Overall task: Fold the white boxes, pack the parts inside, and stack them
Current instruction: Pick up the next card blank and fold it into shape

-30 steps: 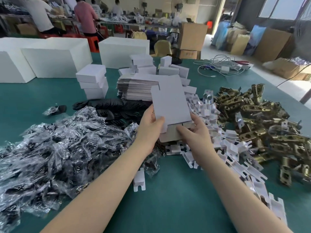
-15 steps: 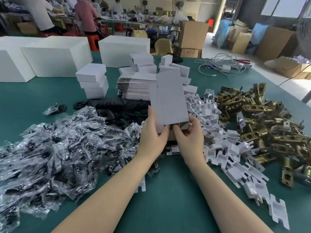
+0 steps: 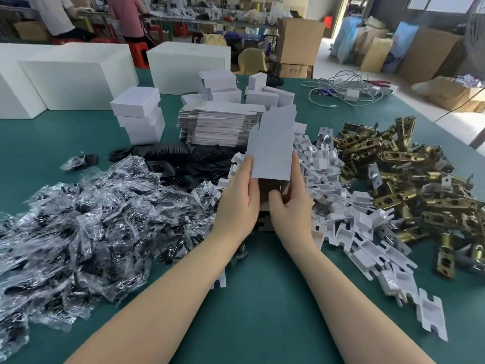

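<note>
I hold a white box blank (image 3: 273, 148) upright in front of me, partly opened, its brown inside showing at the bottom. My left hand (image 3: 238, 198) grips its left edge. My right hand (image 3: 291, 203) grips the right side, thumb pushed into the open bottom. Behind it lies a stack of flat white blanks (image 3: 217, 124). A stack of folded white boxes (image 3: 139, 114) stands to the left. Brass latch parts (image 3: 409, 174) are heaped at right, white plastic inserts (image 3: 349, 214) beside my right hand, bagged black parts (image 3: 86, 216) at left.
The green table (image 3: 249, 319) is bare near me. Black plastic plates (image 3: 178, 158) lie behind the bags. Large white foam blocks (image 3: 76, 77) stand at the back left, loose folded boxes (image 3: 262, 95) and cables (image 3: 343, 93) at the back. People work at far benches.
The blank has turned from a flat sheet tilted towards me into an upright, partly opened sleeve. Both hands have drawn closer together around its lower end.
</note>
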The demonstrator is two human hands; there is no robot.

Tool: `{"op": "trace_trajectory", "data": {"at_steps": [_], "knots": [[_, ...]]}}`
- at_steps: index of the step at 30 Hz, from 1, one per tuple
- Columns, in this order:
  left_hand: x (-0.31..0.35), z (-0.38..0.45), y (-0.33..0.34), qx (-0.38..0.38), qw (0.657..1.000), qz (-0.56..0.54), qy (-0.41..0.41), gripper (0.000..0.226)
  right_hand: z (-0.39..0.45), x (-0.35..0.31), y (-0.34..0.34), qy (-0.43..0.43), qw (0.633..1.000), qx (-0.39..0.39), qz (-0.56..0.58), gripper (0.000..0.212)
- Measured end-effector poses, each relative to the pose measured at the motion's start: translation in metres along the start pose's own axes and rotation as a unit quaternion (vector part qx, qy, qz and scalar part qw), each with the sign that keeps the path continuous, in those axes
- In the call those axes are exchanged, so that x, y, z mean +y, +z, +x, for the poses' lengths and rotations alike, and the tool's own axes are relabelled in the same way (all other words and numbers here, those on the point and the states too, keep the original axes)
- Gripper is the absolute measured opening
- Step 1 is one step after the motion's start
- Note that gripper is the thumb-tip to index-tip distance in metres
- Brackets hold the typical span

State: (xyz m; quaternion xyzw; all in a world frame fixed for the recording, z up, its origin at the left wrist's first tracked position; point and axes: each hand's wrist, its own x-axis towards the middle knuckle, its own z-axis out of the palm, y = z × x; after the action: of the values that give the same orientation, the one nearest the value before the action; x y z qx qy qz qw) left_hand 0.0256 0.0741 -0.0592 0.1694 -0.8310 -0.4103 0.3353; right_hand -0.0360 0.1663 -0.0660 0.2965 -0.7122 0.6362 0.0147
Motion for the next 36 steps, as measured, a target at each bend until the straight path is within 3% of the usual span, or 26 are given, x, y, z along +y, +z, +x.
{"op": "trace_trajectory", "data": {"at_steps": [6, 14, 17, 19, 24, 31, 36], "knots": [[0.001, -0.004, 0.001, 0.011, 0.997, 0.067, 0.026, 0.054, -0.002, -0.004, 0.0, 0.01, 0.998, -0.039, 0.054, 0.067], [0.001, -0.005, -0.001, 0.043, 0.992, 0.114, 0.022, 0.058, 0.0, -0.009, -0.003, 0.089, 0.986, -0.1, 0.103, 0.04], [0.001, -0.005, -0.003, 0.054, 0.992, 0.107, 0.029, 0.06, -0.002, -0.01, -0.002, 0.077, 0.99, -0.08, 0.082, 0.031], [-0.001, -0.005, -0.001, 0.048, 0.993, 0.099, 0.03, 0.06, -0.005, -0.008, -0.001, 0.047, 0.997, -0.036, 0.051, 0.037], [-0.004, -0.004, 0.004, 0.031, 0.999, 0.028, 0.02, 0.061, -0.008, -0.007, -0.001, 0.002, 1.0, 0.008, -0.008, 0.082], [-0.009, -0.002, 0.003, 0.056, 0.991, -0.12, 0.019, 0.058, -0.008, -0.01, 0.001, -0.01, 0.999, 0.0, -0.042, 0.09], [-0.01, -0.001, 0.003, 0.071, 0.984, -0.157, 0.037, 0.053, -0.004, -0.005, 0.002, -0.009, 0.991, -0.037, -0.132, 0.086]]}}
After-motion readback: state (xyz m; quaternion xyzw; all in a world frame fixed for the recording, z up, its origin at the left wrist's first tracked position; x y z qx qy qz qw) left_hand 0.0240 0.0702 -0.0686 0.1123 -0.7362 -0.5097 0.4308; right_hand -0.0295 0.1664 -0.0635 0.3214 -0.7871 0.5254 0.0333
